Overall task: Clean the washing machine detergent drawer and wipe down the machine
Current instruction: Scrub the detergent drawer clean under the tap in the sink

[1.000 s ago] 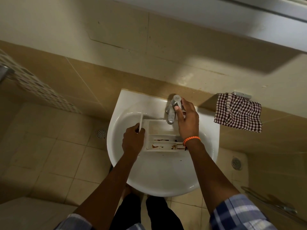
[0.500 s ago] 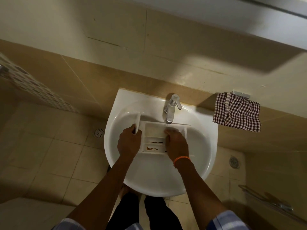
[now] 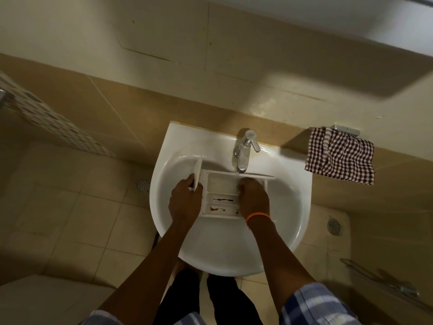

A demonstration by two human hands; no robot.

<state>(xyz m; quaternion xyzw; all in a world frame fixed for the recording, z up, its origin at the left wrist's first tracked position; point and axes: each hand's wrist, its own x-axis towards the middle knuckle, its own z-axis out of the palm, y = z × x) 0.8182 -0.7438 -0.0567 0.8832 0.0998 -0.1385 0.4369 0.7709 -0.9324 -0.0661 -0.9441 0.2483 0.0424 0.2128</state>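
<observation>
The left hand (image 3: 185, 202), centre-left of frame, grips the front panel of the detergent drawer (image 3: 221, 195) with curled fingers. The drawer lies in the sink (image 3: 290, 207) under the tap (image 3: 244, 151). The right hand (image 3: 254, 198) rests inside it; finger position cannot be determined. Brown residue remains, so rinsing looks incomplete. Machine wipe-down: not yet started, judging by this view.

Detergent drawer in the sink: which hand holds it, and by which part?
The left hand grips the detergent drawer by its front panel end; the right hand rests inside it.
</observation>
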